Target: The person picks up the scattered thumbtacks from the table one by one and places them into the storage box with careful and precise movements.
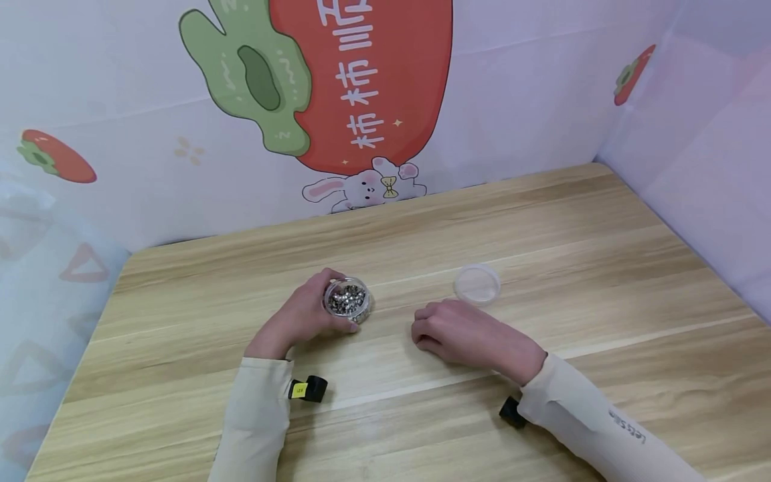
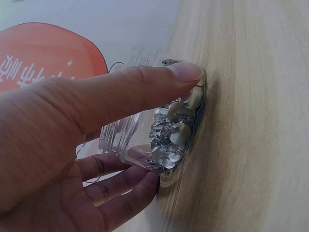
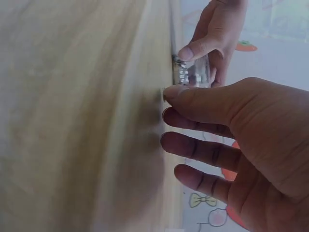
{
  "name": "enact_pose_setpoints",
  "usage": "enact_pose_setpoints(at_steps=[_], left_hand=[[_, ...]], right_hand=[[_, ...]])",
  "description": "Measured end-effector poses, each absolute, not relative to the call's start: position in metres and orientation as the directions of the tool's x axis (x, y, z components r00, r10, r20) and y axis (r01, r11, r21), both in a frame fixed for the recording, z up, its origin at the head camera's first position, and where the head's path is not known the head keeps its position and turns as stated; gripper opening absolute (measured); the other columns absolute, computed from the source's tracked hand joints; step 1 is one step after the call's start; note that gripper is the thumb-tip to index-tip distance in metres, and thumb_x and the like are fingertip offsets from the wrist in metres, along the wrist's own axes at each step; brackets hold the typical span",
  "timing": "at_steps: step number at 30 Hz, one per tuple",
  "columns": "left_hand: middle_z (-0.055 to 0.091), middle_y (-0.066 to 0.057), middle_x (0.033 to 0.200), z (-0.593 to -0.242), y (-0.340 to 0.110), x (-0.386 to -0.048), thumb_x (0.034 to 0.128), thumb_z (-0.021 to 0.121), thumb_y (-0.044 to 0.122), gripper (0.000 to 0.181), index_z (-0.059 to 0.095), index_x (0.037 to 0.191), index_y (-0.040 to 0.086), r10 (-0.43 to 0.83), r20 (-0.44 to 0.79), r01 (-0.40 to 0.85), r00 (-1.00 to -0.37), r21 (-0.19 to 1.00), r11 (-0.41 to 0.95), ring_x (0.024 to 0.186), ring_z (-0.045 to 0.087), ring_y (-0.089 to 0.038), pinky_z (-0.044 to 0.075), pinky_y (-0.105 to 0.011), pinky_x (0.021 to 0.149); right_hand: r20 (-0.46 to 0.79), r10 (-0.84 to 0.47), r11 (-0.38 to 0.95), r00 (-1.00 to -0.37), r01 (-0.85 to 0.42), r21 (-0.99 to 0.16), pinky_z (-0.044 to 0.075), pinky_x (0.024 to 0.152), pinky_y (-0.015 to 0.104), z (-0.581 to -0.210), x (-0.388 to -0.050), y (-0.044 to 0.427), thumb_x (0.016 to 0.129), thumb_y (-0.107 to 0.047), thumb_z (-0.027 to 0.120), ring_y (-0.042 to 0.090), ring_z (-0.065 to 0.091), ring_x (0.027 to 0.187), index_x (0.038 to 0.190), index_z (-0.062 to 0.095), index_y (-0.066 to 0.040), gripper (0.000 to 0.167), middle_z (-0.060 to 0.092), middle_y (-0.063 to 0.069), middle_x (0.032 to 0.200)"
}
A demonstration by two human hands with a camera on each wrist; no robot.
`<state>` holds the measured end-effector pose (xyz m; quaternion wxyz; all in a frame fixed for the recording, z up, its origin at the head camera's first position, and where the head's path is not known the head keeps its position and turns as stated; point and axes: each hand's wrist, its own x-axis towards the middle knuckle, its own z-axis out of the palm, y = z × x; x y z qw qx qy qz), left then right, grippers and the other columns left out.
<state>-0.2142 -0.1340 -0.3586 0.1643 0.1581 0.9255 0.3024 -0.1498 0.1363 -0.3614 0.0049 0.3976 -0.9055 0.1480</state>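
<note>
A clear round jar (image 1: 347, 299) of silver thumbtacks (image 2: 176, 130) stands uncapped on the wooden table. My left hand (image 1: 310, 308) grips it from the left, thumb along the near side and fingers round the far side. To the right of the jar, my right hand (image 1: 464, 335) is low over the tabletop. In the right wrist view its thumb and index fingertips come together at a tiny sliver, seemingly a thumbtack (image 3: 164, 95), mostly hidden by the thumb. Its other fingers are loosely bent. A translucent round lid (image 1: 477, 284) lies just beyond the right hand.
The wood-grain table (image 1: 542, 227) meets a printed cloth backdrop (image 1: 512, 87) at the back and another cloth wall (image 1: 711, 167) on the right. Black wrist cameras stick out beside the left sleeve (image 1: 255, 408) and the right sleeve (image 1: 578, 408).
</note>
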Motion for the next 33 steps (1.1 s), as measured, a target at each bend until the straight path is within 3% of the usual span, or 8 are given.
enact_pose_setpoints(at_steps=[5,12,20,30,33], left_hand=[[0.054,-0.013,0.132,-0.358,-0.135,-0.214,0.0634,0.091,0.028,0.084,0.046,0.131,0.011,0.394,-0.206,0.194,-0.896,0.615,0.764,0.117,0.054,-0.031,0.044,-0.049,0.101],[0.055,-0.013,0.132,-0.358,-0.136,-0.214,0.0632,0.091,0.028,0.083,0.046,0.131,0.011,0.392,-0.203,0.198,-0.897,0.609,0.768,0.118,0.054,-0.030,0.044,-0.049,0.102],[0.057,-0.010,0.128,-0.358,-0.134,-0.214,0.0630,0.092,0.026,0.081,0.047,0.129,0.014,0.402,-0.203,0.190,-0.893,0.639,0.745,0.113,0.056,-0.028,0.045,-0.046,0.099],[0.058,-0.005,0.125,-0.356,-0.133,-0.214,0.0664,0.090,0.024,0.072,0.047,0.124,0.018,0.403,-0.220,0.163,-0.888,0.669,0.725,0.111,0.057,-0.024,0.047,-0.043,0.098],[0.055,-0.006,0.133,-0.355,-0.134,-0.214,0.0663,0.090,0.025,0.078,0.046,0.130,0.017,0.403,-0.221,0.169,-0.888,0.659,0.733,0.120,0.054,-0.026,0.043,-0.046,0.103]], right_hand=[[0.205,-0.668,0.655,-0.716,-0.696,-0.295,0.051,0.073,0.024,-0.338,-0.151,0.139,0.089,-0.013,0.069,0.005,0.058,0.078,0.089,0.071,-0.017,0.005,0.065,-0.009,0.086],[0.232,-0.632,0.673,-0.740,-0.672,-0.311,0.049,0.071,0.023,-0.324,-0.158,0.138,0.088,-0.015,0.072,0.003,0.055,0.076,0.090,0.072,-0.019,0.004,0.065,-0.011,0.087],[0.203,-0.607,0.678,-0.769,-0.633,-0.372,0.052,0.076,0.024,-0.316,-0.185,0.089,0.093,-0.021,0.066,0.006,0.059,0.080,0.100,0.072,-0.018,0.010,0.067,-0.008,0.093],[0.247,-0.624,0.667,-0.741,-0.670,-0.324,0.050,0.078,0.026,-0.319,-0.198,0.055,0.094,-0.023,0.065,0.009,0.058,0.078,0.103,0.072,-0.016,0.014,0.067,-0.003,0.092],[0.244,-0.621,0.671,-0.745,-0.666,-0.326,0.049,0.089,0.032,-0.321,-0.198,0.056,0.092,-0.029,0.067,0.013,0.061,0.096,0.116,0.068,-0.018,0.026,0.068,-0.002,0.108]])
